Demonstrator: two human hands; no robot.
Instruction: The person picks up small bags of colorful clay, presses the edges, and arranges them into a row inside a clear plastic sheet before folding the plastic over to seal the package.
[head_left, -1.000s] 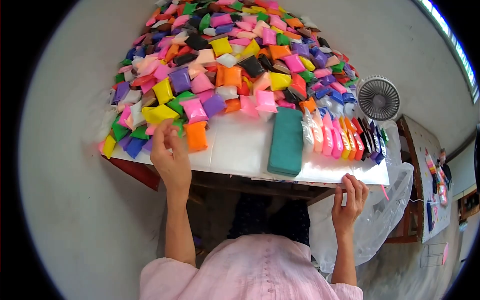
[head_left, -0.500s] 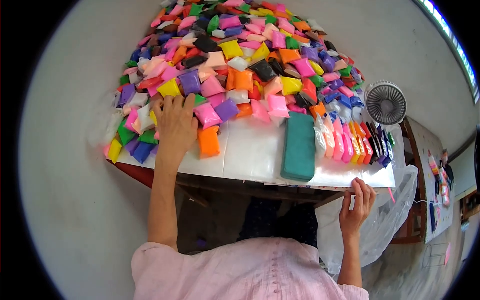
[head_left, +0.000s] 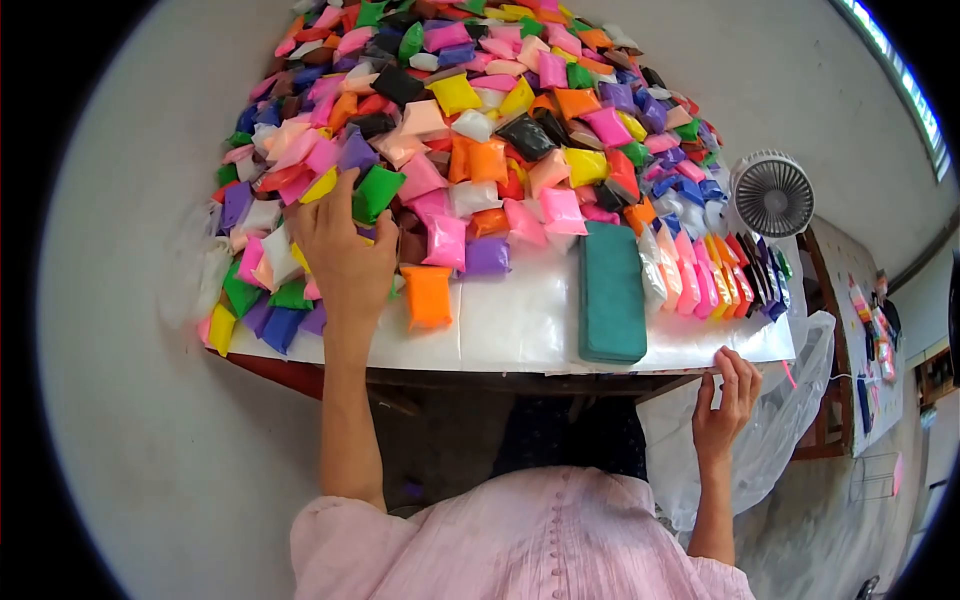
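Observation:
A big heap of small coloured packets covers the table (head_left: 520,320). My left hand (head_left: 345,245) reaches into its front left part, fingers spread over the packets, with a green packet (head_left: 378,194) beside the fingertips and a yellow packet (head_left: 319,186) partly under them. Nearer the front lie an orange packet (head_left: 428,296) and a purple packet (head_left: 487,256). My right hand (head_left: 727,400) rests at the table's front edge, fingers loosely curled and apart, holding nothing. Behind it a row of upright packets (head_left: 703,280) stands next to a teal box (head_left: 612,292).
A small round fan (head_left: 773,195) stands at the right end of the table. Clear plastic sheeting (head_left: 790,400) hangs beside the right edge. Farther right is another table (head_left: 880,330) with various items. A wall lies to the left.
The green packet now shows beside my left fingertips, and the purple packet lies lower, turned flatter. My left hand has shifted slightly down. The view has moved a little.

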